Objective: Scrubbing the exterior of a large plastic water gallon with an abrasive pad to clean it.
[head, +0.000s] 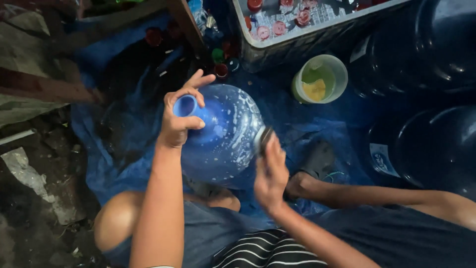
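A large blue water jug (pixel 225 134), wet and flecked with soap foam, stands between my knees on a blue tarp (pixel 297 124). My left hand (pixel 179 116) grips its open neck, thumb and fingers wrapped around the rim. My right hand (pixel 270 171) presses a dark scrubbing pad (pixel 264 139) against the jug's right shoulder; the hand is blurred by motion.
A pale plastic cup (pixel 320 79) holding a yellow and green sponge sits on the tarp to the right. A grey crate (pixel 297 30) with red caps lies behind it. Dark blue jugs (pixel 436 144) crowd the right side. Loose caps (pixel 220 69) lie near a wooden leg.
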